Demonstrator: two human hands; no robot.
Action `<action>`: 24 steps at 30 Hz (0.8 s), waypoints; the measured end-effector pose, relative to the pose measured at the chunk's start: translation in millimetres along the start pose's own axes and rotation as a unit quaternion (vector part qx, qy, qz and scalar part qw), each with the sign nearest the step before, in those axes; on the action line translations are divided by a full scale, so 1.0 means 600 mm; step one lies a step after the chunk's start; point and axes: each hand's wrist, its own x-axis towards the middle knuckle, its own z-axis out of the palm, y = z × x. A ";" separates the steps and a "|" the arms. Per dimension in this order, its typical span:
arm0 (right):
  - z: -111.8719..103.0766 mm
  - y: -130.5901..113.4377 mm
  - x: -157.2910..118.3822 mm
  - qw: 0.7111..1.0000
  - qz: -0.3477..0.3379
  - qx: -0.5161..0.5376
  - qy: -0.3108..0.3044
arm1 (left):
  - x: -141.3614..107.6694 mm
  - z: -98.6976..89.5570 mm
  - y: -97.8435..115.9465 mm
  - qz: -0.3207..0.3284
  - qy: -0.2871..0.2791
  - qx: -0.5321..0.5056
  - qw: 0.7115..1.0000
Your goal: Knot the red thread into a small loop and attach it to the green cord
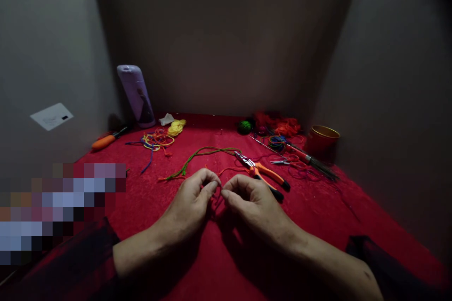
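My left hand (195,199) and my right hand (254,202) are close together over the red cloth, fingertips nearly meeting. Both pinch a thin red cord (219,189), of which only a short dark stretch shows between the fingers. Its exact course is hidden behind them. Just beyond the fingertips lies a green cord (197,152) in a loop, with a knotted end to the left. Behind my right hand rest pliers (259,169) with orange and black handles, and a length of red cord (233,169) runs up to them.
Scissors (287,162), a bundle of bristles (319,168) and tangled red yarn (287,127) lie at right, near a red cup (323,138). A green yarn ball (244,127) sits behind. At left are a purple bottle (137,96), an orange-handled tool (103,142) and yellow cord (177,127).
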 end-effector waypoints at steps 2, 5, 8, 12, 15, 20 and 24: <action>-0.001 -0.001 -0.002 1.000 0.017 0.019 -0.010 | -0.001 0.000 0.001 0.012 -0.003 0.017 1.000; -0.003 -0.003 -0.004 1.000 0.011 -0.014 -0.018 | -0.002 -0.002 0.001 0.022 -0.009 0.034 0.999; -0.006 -0.004 -0.003 0.995 -0.040 -0.091 0.001 | -0.003 -0.003 -0.001 0.008 -0.020 0.009 1.000; -0.007 0.001 -0.001 0.983 -0.098 -0.154 0.013 | -0.004 -0.002 -0.003 -0.019 -0.028 -0.035 0.999; -0.006 0.005 -0.003 0.973 -0.139 -0.183 0.016 | -0.003 -0.003 -0.002 -0.027 -0.025 -0.044 0.998; -0.005 0.006 -0.004 0.965 -0.159 -0.207 0.019 | 0.002 -0.011 -0.001 -0.058 -0.053 -0.074 0.994; -0.006 0.008 0.000 0.962 -0.176 -0.206 0.027 | 0.004 -0.016 0.002 -0.117 -0.060 -0.094 0.987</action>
